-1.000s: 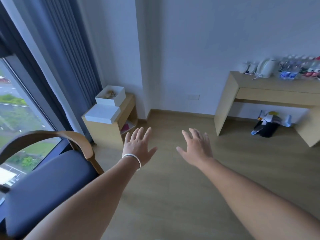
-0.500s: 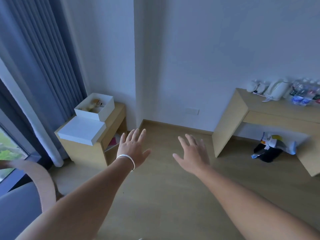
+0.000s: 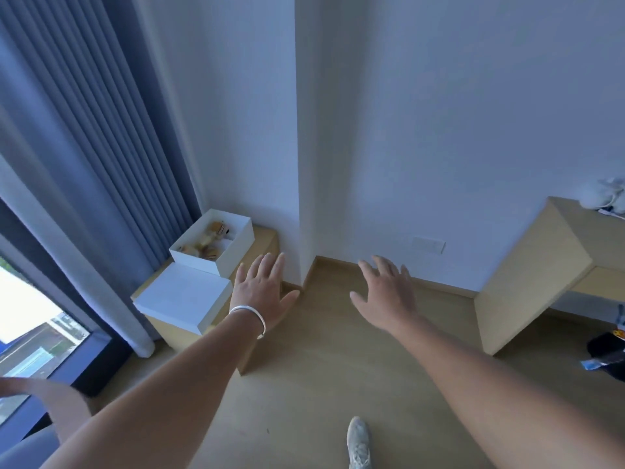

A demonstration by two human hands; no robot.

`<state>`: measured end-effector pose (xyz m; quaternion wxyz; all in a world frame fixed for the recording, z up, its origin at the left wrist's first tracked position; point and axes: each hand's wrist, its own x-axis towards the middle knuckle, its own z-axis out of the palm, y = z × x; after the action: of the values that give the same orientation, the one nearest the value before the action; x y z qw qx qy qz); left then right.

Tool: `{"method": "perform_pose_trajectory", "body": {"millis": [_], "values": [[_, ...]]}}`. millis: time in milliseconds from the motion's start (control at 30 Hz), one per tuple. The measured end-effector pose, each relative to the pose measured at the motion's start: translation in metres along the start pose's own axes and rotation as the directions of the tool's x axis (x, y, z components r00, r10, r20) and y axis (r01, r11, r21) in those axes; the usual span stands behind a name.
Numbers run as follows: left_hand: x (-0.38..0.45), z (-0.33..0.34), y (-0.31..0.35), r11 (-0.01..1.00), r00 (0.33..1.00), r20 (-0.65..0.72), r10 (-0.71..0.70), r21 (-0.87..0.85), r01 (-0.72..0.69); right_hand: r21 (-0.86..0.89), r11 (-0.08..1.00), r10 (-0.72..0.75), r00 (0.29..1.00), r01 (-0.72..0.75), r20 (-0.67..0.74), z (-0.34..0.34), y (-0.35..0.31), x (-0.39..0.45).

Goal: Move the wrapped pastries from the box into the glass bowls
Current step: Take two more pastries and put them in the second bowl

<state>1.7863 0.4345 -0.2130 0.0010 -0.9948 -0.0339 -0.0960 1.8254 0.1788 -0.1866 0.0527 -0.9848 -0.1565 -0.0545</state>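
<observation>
Open white box with wrapped pastries sits on low corner cabinet, ahead-left of both hands. Left hand nearer, just beside the box; right hand well apart. Both spread flat, holding nothing. Glass bowls not in view.

You've got a matt white cardboard-looking box, matt pale wood-look cabinet, desk and floor, ribbed blue cloth curtain, shiny metal-look bangle.

Your left hand, right hand: fingers spread, holding nothing. Open box of pastries on cabinet, lid beside.
</observation>
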Motion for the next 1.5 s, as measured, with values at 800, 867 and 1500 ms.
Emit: {"method": "perform_pose_trajectory", "body": {"millis": [800, 867, 1500], "values": [[0.309, 0.046, -0.127, 0.941, 0.947, -0.023, -0.321, 0.102, 0.322, 0.082, 0.921, -0.383, 0.924, 0.38, 0.019, 0.045, -0.041, 0.425], [0.342, 0.057, -0.153, 0.941, 0.945, -0.02, -0.325, 0.092, 0.325, 0.079, 0.917, -0.394, 0.919, 0.391, 0.017, 0.054, -0.059, 0.459], [0.466, 0.12, -0.367, 0.828, 0.821, 0.112, -0.559, 0.034, 0.559, 0.068, 0.665, -0.747, 0.662, 0.744, 0.07, 0.125, -0.272, 0.693]]}}
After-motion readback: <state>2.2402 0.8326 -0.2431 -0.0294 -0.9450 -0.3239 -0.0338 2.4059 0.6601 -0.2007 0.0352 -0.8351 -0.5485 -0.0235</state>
